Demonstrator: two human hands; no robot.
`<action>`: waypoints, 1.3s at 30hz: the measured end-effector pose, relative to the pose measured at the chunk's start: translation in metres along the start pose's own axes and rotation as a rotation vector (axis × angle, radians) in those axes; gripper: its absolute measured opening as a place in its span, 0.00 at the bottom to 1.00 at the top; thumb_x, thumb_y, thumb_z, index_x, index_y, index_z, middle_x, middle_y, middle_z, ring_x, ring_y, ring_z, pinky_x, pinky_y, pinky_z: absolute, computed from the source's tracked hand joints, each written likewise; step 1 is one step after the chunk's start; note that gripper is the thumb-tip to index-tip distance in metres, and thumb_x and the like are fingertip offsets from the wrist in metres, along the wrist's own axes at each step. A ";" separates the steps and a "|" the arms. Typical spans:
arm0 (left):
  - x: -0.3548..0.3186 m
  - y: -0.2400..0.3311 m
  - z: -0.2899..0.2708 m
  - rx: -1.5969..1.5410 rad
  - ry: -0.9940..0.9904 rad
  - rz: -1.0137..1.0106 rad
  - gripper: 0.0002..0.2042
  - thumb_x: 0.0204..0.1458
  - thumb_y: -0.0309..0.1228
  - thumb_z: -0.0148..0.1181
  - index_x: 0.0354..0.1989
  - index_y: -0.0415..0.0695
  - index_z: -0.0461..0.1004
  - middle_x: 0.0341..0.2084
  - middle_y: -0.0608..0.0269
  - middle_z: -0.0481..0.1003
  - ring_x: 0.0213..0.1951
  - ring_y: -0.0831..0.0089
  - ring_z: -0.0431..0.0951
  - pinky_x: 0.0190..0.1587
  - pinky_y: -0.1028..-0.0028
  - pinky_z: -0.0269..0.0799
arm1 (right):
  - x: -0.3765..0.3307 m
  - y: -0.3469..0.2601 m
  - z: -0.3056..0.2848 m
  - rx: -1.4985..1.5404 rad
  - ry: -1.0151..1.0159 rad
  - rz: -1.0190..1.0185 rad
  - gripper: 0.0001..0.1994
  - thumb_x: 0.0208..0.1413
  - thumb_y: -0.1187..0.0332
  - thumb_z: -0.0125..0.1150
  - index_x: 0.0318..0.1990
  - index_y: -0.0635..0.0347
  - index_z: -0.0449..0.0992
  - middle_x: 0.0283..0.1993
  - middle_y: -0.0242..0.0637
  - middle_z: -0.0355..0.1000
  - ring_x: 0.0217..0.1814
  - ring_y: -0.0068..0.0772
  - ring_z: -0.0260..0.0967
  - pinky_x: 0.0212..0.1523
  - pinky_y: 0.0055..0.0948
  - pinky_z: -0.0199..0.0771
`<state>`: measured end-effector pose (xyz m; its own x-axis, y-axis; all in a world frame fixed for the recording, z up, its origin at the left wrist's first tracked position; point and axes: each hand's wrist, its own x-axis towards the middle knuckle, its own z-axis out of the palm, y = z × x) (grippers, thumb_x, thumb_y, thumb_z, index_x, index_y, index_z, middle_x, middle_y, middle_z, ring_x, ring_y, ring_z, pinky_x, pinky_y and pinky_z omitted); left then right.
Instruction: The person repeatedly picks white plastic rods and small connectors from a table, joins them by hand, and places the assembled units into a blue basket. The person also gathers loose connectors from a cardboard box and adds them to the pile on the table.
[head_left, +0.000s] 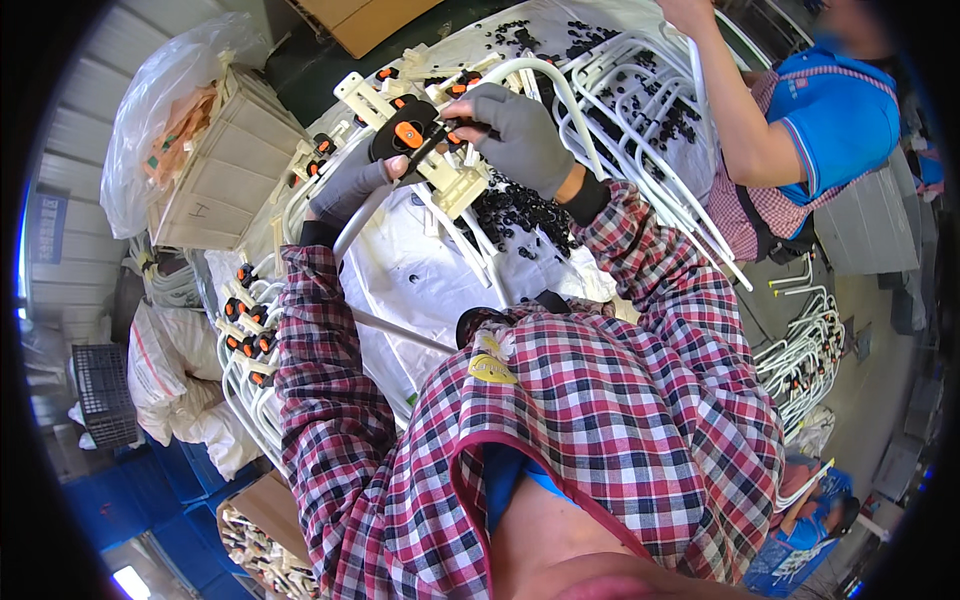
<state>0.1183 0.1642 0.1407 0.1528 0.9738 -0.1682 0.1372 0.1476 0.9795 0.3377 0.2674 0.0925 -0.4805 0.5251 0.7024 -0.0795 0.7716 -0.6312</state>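
Both my hands wear grey gloves and work over a white-covered table (420, 275). My left hand (352, 185) grips a black round part with an orange knob (408, 133), mounted on a cream plastic bracket (455, 185) and a bent white tube (545, 75). My right hand (515, 135) pinches the same assembly from the right, fingertips by the orange knob. A heap of small black parts (520, 215) lies just below my right wrist.
More bent white tubes (640, 110) and black parts lie at the far side. Another person in a blue shirt (835, 115) reaches over them from the right. Finished tubes with orange knobs (245, 335) lie at my left, a cream crate (225, 165) and plastic bag (160, 110) beyond.
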 end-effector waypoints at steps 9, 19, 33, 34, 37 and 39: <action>0.000 -0.024 -0.010 -0.184 0.004 -0.013 0.40 0.49 0.50 0.67 0.66 0.39 0.61 0.56 0.59 0.70 0.57 0.69 0.69 0.63 0.72 0.61 | 0.011 0.029 0.003 -0.305 -0.025 -0.442 0.14 0.53 0.58 0.65 0.46 0.48 0.83 0.42 0.28 0.77 0.52 0.33 0.71 0.59 0.43 0.64; -0.003 0.001 0.009 -0.022 0.026 -0.011 0.39 0.47 0.45 0.68 0.66 0.39 0.61 0.56 0.59 0.69 0.57 0.67 0.68 0.63 0.70 0.61 | 0.059 0.033 -0.019 -0.363 -0.565 -0.084 0.20 0.55 0.44 0.59 0.35 0.53 0.79 0.26 0.41 0.73 0.31 0.47 0.73 0.32 0.43 0.68; -0.060 -0.028 -0.001 -0.350 0.195 0.077 0.47 0.38 0.37 0.73 0.69 0.38 0.55 0.62 0.49 0.65 0.58 0.58 0.73 0.57 0.63 0.73 | -0.098 0.169 -0.037 -0.271 0.255 0.597 0.11 0.54 0.62 0.67 0.39 0.59 0.79 0.30 0.34 0.76 0.33 0.26 0.73 0.37 0.26 0.72; -0.077 -0.033 -0.001 -0.339 0.226 0.076 0.46 0.39 0.36 0.73 0.68 0.37 0.56 0.59 0.49 0.67 0.56 0.58 0.74 0.55 0.63 0.74 | -0.154 0.176 -0.033 -0.161 0.251 0.717 0.12 0.55 0.60 0.67 0.38 0.59 0.81 0.29 0.34 0.77 0.32 0.26 0.72 0.34 0.30 0.72; -0.136 -0.090 0.009 -0.334 0.322 -0.030 0.36 0.45 0.31 0.69 0.64 0.37 0.61 0.52 0.53 0.74 0.49 0.64 0.77 0.51 0.66 0.75 | -0.299 0.184 -0.024 -0.371 0.427 0.834 0.21 0.56 0.53 0.66 0.45 0.65 0.80 0.34 0.47 0.79 0.38 0.37 0.76 0.40 0.41 0.73; -0.153 -0.180 0.046 -0.262 0.303 -0.144 0.25 0.50 0.27 0.64 0.59 0.39 0.69 0.45 0.59 0.76 0.44 0.70 0.77 0.49 0.71 0.73 | -0.345 0.198 -0.055 -0.421 0.357 1.008 0.24 0.57 0.51 0.65 0.44 0.68 0.79 0.32 0.43 0.77 0.34 0.35 0.72 0.37 0.39 0.71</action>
<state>0.1155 -0.0191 -0.0151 -0.1500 0.9409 -0.3035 -0.1237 0.2867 0.9500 0.5359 0.2589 -0.2563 0.1207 0.9920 0.0363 0.5310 -0.0336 -0.8467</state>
